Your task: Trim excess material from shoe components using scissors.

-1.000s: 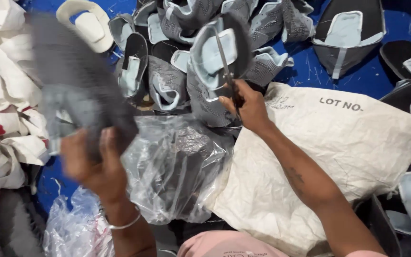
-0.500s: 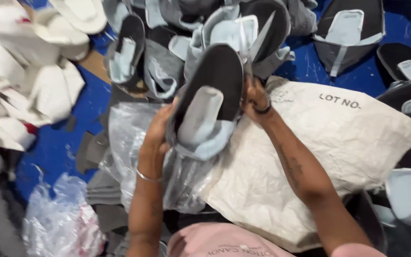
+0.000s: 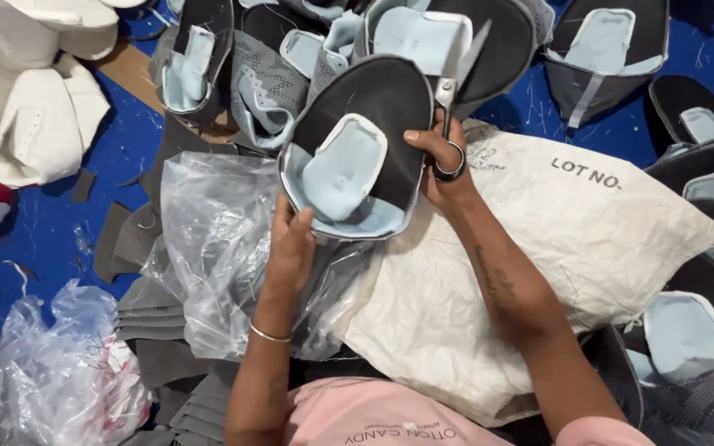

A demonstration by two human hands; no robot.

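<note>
both hands hold one shoe upper piece (image 3: pixel 373 132) up over the lap: a rounded black panel with a pale blue padded lining, its soft raised tongue shape edged in white. the left hand (image 3: pixel 291 248) cups its lower edge from beneath, fingers curled behind the piece and mostly hidden, thumb up against the blue rim. the right hand (image 3: pixel 444 165) pinches the right edge of the black panel with thumb on top, while a pair of scissors (image 3: pixel 456 78) hangs from a finger through one ring handle, steel blades pointing up and slightly parted. under the hands lies a crinkled clear plastic bag (image 3: pixel 216 248) over flat grey cut pieces (image 3: pixel 146 314), and beside it a white woven sack (image 3: pixel 539 248), creased and stuffed. more black-and-blue uppers (image 3: pixel 605 49) are heaped on the blue floor (image 3: pixel 43 223) beyond, several cut off by the frame. stiff white pieces (image 3: pixel 35 124) pile at far left. a second crumpled plastic bag (image 3: pixel 68 380) sits lower left, contents hard to make out.
</note>
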